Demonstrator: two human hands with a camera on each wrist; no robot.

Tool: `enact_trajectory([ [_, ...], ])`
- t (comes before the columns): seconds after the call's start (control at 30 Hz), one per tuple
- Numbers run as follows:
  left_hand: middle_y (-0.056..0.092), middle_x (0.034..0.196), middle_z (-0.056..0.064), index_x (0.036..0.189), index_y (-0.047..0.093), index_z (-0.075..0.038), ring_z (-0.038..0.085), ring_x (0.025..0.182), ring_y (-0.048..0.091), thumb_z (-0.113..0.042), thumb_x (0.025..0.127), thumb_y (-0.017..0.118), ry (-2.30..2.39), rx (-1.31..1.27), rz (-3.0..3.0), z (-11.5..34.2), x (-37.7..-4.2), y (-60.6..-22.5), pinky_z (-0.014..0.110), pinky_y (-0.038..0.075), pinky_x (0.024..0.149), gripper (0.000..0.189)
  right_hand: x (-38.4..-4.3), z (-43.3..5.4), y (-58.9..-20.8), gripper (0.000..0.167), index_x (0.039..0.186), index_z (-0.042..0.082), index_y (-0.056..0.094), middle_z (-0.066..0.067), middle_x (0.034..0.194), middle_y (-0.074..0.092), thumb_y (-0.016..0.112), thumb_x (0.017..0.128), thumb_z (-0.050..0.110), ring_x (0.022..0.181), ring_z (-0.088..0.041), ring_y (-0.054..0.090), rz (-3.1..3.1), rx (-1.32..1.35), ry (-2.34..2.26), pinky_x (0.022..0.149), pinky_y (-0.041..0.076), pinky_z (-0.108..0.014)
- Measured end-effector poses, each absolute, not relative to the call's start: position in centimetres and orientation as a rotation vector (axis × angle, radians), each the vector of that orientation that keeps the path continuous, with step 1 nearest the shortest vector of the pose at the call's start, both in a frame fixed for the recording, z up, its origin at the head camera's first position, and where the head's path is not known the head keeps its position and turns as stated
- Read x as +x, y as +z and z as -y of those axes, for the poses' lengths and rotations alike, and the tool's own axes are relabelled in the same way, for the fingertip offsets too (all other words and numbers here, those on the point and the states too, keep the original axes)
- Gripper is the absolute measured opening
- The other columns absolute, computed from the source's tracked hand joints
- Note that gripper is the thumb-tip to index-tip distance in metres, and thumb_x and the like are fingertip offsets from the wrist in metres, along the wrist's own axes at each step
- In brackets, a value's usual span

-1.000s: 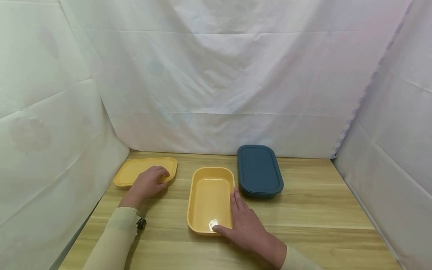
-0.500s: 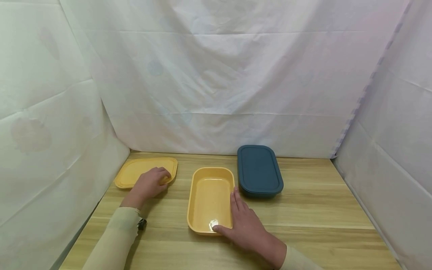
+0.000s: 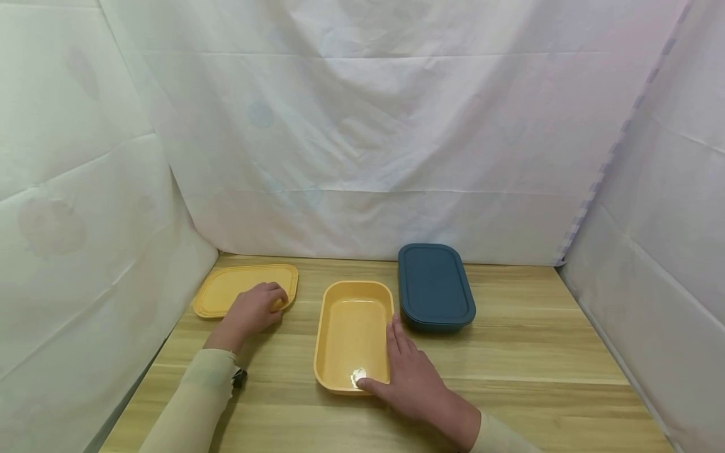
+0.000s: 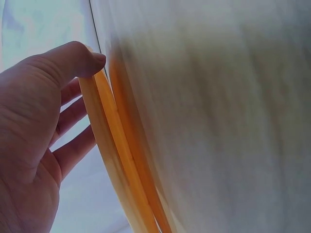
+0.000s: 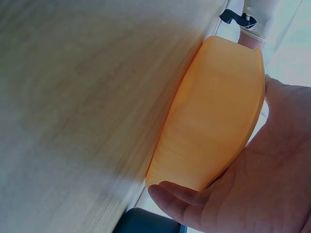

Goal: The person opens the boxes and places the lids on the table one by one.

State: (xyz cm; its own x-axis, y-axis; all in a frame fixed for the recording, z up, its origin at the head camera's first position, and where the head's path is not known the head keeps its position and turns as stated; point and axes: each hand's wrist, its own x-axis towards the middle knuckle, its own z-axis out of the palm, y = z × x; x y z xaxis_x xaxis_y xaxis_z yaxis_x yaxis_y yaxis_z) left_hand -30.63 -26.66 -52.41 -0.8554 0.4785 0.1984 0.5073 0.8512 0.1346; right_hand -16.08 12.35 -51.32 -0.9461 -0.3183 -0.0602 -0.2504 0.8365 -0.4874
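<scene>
In the head view a yellow lid lies at the back left of the table. My left hand pinches its near right edge; in the left wrist view the thumb is on the lid's rim, with the fingers on the other side. A yellow container, lidless and with nothing inside, sits upright in the middle. Around its near right corner my right hand holds it, thumb at the near rim and fingers along the right wall. The right wrist view shows the fingertips against the outer wall.
A dark blue container with its lid on stands just right of the yellow container, near the back. White cloth hangs behind the wooden table and along both sides. A small black object is at my left wrist.
My left hand has shifted slightly right, and the left end of the yellow lid has swung a little towards me. The right hand and both containers have stayed in place.
</scene>
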Motion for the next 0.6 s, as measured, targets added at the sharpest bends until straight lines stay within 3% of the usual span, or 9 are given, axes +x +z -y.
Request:
enact_trajectory([
  [0.6,0.069,0.109,0.000,0.105,0.082,-0.014,0.024,0.095,0.071,-0.009,0.094,0.086,-0.316,-0.717,2.973,26.71,-30.36,-52.40,0.049,0.062,0.080,0.012,-16.02,-12.32,-51.26,0.128,0.175,-0.002,0.014,-0.021,0.184,0.004,0.061,0.094,0.086,0.164,-0.046,0.026,-2.868,-0.441,-0.722,0.120,0.041,-0.067],
])
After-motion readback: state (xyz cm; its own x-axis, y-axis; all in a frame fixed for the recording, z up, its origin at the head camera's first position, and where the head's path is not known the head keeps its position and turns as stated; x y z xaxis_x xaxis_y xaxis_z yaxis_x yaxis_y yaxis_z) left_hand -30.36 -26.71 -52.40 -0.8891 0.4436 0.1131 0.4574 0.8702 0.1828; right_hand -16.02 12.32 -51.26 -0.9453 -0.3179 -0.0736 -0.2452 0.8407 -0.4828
